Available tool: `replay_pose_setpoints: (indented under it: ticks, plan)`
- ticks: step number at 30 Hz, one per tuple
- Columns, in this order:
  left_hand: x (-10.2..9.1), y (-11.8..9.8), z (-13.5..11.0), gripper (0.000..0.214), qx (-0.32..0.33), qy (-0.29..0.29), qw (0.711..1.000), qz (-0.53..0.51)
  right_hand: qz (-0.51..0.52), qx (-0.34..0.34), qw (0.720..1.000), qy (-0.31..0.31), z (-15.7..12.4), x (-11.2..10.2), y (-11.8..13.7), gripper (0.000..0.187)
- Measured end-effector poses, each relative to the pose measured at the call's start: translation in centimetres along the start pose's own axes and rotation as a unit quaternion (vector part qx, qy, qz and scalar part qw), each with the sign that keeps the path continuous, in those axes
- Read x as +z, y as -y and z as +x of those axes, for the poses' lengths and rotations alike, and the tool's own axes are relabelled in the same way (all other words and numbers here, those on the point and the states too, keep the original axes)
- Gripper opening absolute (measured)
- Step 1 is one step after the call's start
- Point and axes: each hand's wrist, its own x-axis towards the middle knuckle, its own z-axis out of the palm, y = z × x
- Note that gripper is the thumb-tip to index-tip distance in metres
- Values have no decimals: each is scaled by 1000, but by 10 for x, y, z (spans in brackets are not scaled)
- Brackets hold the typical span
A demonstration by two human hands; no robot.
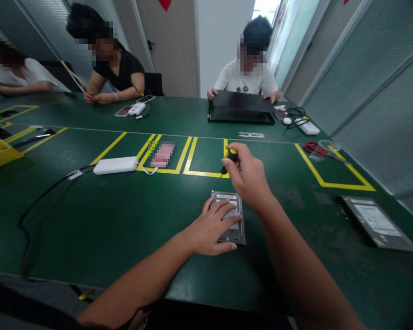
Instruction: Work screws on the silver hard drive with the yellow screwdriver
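Observation:
A hard drive (237, 233) lies flat on the green table (151, 211) in front of me. My left hand (209, 229) rests across the drive with its fingers spread, covering much of its label. Above the drive's far edge, my right hand (248, 174) grips a screwdriver (231, 155) by its black and yellow handle. The screwdriver's thin shaft points down and left; its tip looks apart from the drive, though it is too fine to place exactly.
Another hard drive (378, 222) sits at the right. Red-handled scissors (313, 147) lie beyond it. Left of me are a white power bank (115, 165) with a black cable and a phone (163, 155). Across the table, a person (246, 75) holds a black panel (242, 101); other people sit left.

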Motion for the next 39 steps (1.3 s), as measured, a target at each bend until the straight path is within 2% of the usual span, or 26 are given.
replay_pose_setpoints:
  ticks: [6,10,19,39]
  plan:
    - [0,0,1,73,5,3,1000,-1,28,33,999,32,-1,21,-13,34]
    - [0,1,1,74,3,6,1000,-2,16,36,998,39,-1,28,-18,35]
    - [0,2,2,72,6,4,1000,-2,9,64,997,39,-2,33,-25,36]
    - [0,2,1,72,6,0,1000,-4,-1,57,998,38,-2,35,-27,36]
